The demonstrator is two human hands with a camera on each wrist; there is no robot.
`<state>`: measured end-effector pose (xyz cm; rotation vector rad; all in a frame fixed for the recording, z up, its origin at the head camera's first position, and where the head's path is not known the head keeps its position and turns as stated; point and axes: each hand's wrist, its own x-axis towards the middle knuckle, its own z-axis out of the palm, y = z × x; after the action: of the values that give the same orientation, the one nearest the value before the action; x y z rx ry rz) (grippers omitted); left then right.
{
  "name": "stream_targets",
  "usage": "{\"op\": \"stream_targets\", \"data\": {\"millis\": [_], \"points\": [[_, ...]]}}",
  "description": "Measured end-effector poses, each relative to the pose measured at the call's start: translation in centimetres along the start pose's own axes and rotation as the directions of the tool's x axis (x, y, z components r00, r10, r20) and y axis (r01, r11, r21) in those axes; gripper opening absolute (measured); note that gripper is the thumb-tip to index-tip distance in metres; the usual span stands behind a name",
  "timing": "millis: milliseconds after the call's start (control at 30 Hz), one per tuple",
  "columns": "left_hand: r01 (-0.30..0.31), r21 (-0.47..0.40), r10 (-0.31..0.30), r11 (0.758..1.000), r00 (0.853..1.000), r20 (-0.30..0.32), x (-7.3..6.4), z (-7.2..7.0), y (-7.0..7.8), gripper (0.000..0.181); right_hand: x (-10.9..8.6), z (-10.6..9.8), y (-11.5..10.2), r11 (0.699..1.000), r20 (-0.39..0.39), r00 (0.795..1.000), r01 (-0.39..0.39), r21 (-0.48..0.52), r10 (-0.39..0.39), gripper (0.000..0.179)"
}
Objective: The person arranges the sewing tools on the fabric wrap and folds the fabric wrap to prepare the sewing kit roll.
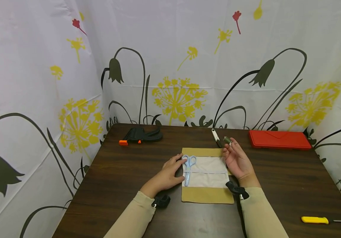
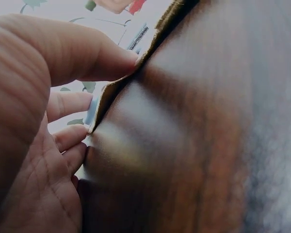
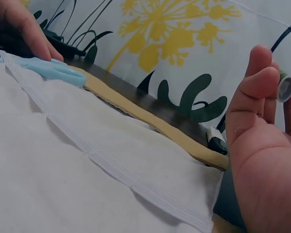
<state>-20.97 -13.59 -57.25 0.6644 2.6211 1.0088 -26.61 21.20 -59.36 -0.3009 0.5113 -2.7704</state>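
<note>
A tan fabric organizer (image 1: 207,195) with a white lining and an elastic band (image 3: 92,155) lies unfolded on the table. Light-blue scissors (image 1: 187,168) are tucked under the band at its left side. My left hand (image 1: 167,173) rests along the organizer's left edge, fingers extended by the scissors' handles; in the left wrist view the thumb (image 2: 111,60) touches the tan edge. Raised over the organizer's far right corner, my right hand (image 1: 239,162) pinches a small green thread spool (image 1: 227,140) in its fingertips. The spool's pale round end (image 3: 286,89) shows in the right wrist view.
A slim white-and-dark tool (image 1: 216,136) lies behind the organizer. At the far left is a black clamp (image 1: 143,135) with orange pads, at the far right a red case (image 1: 280,139). A yellow-handled screwdriver (image 1: 315,220) lies near right. A patterned curtain (image 1: 164,39) hangs behind.
</note>
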Motion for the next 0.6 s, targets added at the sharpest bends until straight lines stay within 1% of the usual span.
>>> {"op": "stream_targets", "data": {"millis": [67, 133, 200, 267, 333, 433, 600], "points": [[-0.003, -0.003, 0.003, 1.0, 1.0, -0.003, 0.0, 0.0, 0.0, 0.074, 0.1, 0.1, 0.1, 1.0, 0.064, 0.998, 0.001, -0.011, 0.0, 0.036], [-0.004, -0.005, 0.004, 1.0, 1.0, -0.006, 0.0, 0.0, 0.0, 0.074, 0.2, 0.2, 0.3, 0.999, 0.132, 0.991, -0.012, -0.046, 0.018, 0.039], [-0.001, -0.011, 0.001, 1.0, 1.0, -0.01, 0.0, 0.0, 0.0, 0.074, 0.2, 0.5, 0.6, 0.993, 0.175, 0.983, -0.035, -0.11, 0.054, 0.041], [0.003, -0.015, -0.003, 1.0, 1.0, -0.012, 0.1, 0.0, 0.0, 0.074, 0.2, 0.8, 1.1, 0.976, 0.194, 0.975, -0.067, -0.208, 0.108, 0.042], [0.01, -0.019, -0.011, 1.0, 1.0, -0.016, 0.1, 0.0, 0.0, 0.073, 0.2, 1.2, 1.5, 0.947, 0.192, 0.967, -0.103, -0.303, 0.167, 0.041], [0.021, -0.02, -0.022, 1.0, 1.0, -0.019, 0.2, 0.1, 0.1, 0.071, 0.1, 1.6, 2.2, 0.891, 0.173, 0.954, -0.149, -0.429, 0.243, 0.04], [0.046, -0.041, -0.047, 0.998, 0.999, -0.022, 0.3, 0.1, 0.1, 0.07, 0.1, 1.7, 3.0, 0.795, 0.111, 0.945, -0.191, -0.575, 0.307, 0.033]]}}
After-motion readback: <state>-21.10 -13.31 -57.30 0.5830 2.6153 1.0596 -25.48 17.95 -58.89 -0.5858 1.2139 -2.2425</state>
